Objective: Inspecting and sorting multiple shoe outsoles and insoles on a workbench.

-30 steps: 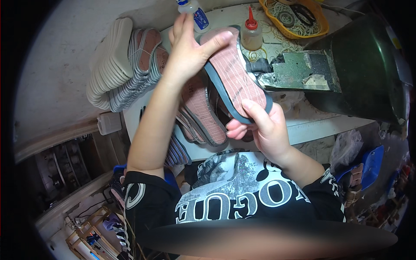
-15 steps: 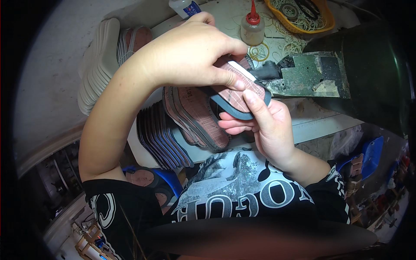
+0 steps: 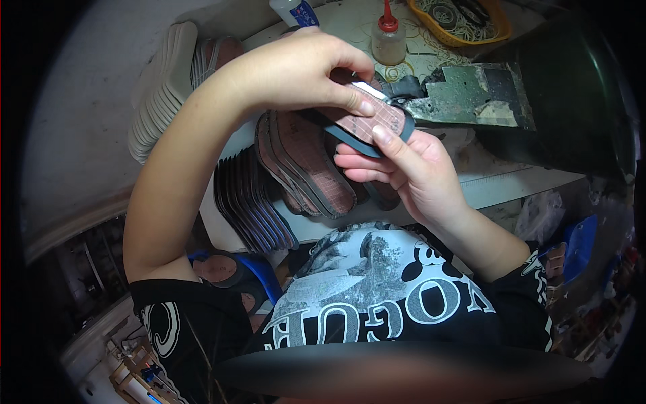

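I hold a shoe insole (image 3: pixel 369 123), reddish-brown on its face with a dark teal rim, above the white table (image 3: pixel 511 185). My left hand (image 3: pixel 296 71) lies over its top, thumb and fingertips pinching its upper edge beside a small white strip. My right hand (image 3: pixel 404 168) supports it from below, index finger on its rim. Under my hands a fanned pile of similar insoles (image 3: pixel 303 168) lies on the table.
A stack of pale soles (image 3: pixel 161 87) leans at the far left. A small glue bottle with a red tip (image 3: pixel 389 37), a yellow tray of rubber bands (image 3: pixel 464 20) and a worn green cutting plate (image 3: pixel 471 94) lie at the back. Dark edged insoles (image 3: pixel 245 205) fan toward me.
My left hand has come down from the insole's far end and now covers its top. The insole has turned from upright to lying flatter between both hands.
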`<state>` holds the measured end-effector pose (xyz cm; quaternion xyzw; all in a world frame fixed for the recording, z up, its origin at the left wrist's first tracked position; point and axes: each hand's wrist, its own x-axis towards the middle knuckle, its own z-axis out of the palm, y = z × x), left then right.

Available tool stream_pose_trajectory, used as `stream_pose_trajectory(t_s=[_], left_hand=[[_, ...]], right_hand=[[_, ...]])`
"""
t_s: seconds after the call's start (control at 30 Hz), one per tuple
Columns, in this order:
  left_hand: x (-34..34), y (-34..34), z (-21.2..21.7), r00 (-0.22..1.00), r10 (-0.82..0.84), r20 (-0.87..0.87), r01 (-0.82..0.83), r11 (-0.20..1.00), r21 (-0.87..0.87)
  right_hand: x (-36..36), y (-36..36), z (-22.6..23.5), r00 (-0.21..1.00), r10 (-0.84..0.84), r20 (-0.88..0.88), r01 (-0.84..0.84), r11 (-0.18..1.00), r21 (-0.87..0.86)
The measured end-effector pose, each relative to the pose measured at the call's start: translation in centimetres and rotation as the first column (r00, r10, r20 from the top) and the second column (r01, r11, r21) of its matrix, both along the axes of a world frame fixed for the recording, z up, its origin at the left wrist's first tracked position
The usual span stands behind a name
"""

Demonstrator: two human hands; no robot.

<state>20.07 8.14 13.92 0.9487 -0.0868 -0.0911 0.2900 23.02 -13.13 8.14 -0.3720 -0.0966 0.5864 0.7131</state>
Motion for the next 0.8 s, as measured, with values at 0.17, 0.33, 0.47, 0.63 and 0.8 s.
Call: stream_pose_trajectory(t_s=[0.17, 0.33, 0.47, 0.63, 0.8], left_hand=[[1.5, 0.2, 0.9, 0.955, 0.032, -0.295, -0.051, 0.997, -0.058], [1.0, -0.1, 1.0, 0.929, 0.093, -0.357, -0.129, 0.989, -0.077], [-0.6, -0.6, 0.8, 0.942, 0.198, -0.272, -0.192, 0.980, 0.051], [-1.8, -2.1, 0.8, 0.894, 0.350, -0.280, -0.332, 0.937, 0.111], [-2.7, -3.0, 0.1, 0.825, 0.468, -0.315, -0.478, 0.877, 0.050]], right_hand=[[-0.4, 0.4, -0.1, 1.000, -0.023, 0.016, 0.022, 0.999, 0.025], [-0.1, 0.6, 0.1, 0.993, -0.079, -0.085, 0.078, 0.997, -0.013], [0.4, 0.6, 0.6, 0.990, -0.057, -0.126, 0.052, 0.998, -0.043], [1.0, 0.5, 0.2, 0.993, -0.036, -0.115, 0.029, 0.998, -0.059], [1.5, 0.6, 0.5, 0.996, -0.025, -0.082, 0.018, 0.996, -0.085]])
